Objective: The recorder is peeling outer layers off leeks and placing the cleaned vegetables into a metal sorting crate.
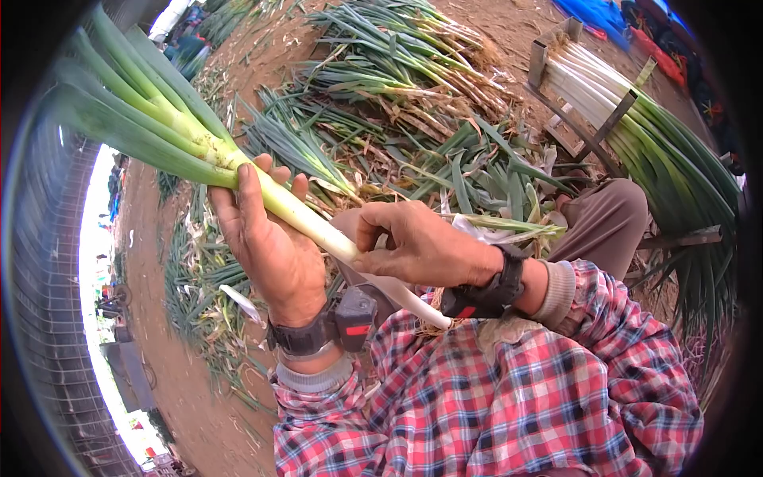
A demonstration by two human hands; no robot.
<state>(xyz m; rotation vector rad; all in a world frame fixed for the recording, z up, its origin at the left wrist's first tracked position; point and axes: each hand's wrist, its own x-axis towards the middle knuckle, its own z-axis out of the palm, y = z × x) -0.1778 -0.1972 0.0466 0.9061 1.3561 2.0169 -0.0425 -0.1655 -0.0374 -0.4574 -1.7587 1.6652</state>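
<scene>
A large green onion (296,211) lies slantwise in front of me, its green leaves fanned out at the upper left and its white root end low over my lap. My left hand (273,253) is wrapped around the stalk just below where the leaves part, thumb on top. Further down the pale stalk, my right hand (429,245) pinches at its surface with curled thumb and fingers. Behind that hand, part of the stalk is hidden. Fine roots show at the white tip, beside the right wristband.
Untrimmed green onions (397,60) lie heaped on the dirt ahead. Stripped leaves (469,171) litter the ground before me and to the left. At right, a metal rack (612,119) holds cleaned onions (668,163), close to my bent knee (612,211). Dark netting (44,294) curves along the left.
</scene>
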